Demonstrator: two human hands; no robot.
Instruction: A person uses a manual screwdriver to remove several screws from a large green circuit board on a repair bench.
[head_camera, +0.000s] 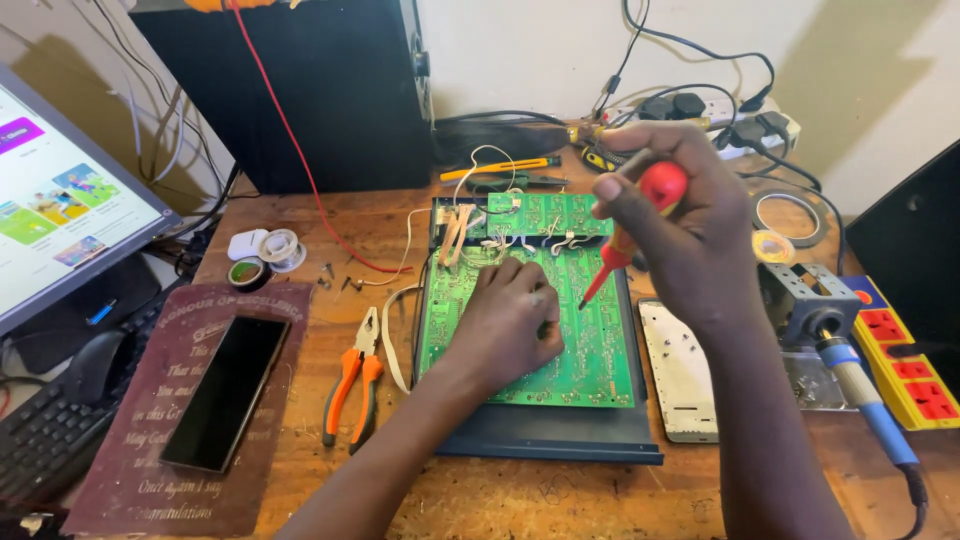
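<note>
1. At centre of the wooden desk (520, 500): a large green circuit board (590, 350) lies flat in a dark tray-like housing (550, 440). A smaller green board (545, 212) sits at its 12 o'clock edge, with pale ribbon leads (455, 232) at that board's 9 o'clock.
2. Left hand (505, 325): fingers curled and pressed together, knuckles up, resting on the large board, on its left-centre area. Can't tell if it pinches anything underneath.
3. Right hand (680, 225): closed around a red-handled screwdriver (630, 235), fingers wrapped on the grip. Shaft slants down toward 7 o'clock, tip at the board surface just beside the left hand's knuckles.
4. At 9 o'clock of the housing: orange-handled pliers (352, 385) flat on the desk, a few loose screws (340, 280) near their 12 o'clock.
5. Farther toward 9 o'clock: a black phone (225, 392) face up on a maroon plaque (130, 470); tape rolls (265, 258) at the plaque's 12 o'clock.
6. At 3 o'clock of the housing: a pale metal plate (680, 370), then a blue-handled soldering iron (865, 395) in a metal stand (800, 295).
7. Far 3 o'clock edge: yellow power strip with red sockets (905, 370).
8. Far 9 o'clock: a lit monitor (60, 200), with a keyboard (45, 440) and mouse (92, 365) below it.
</note>
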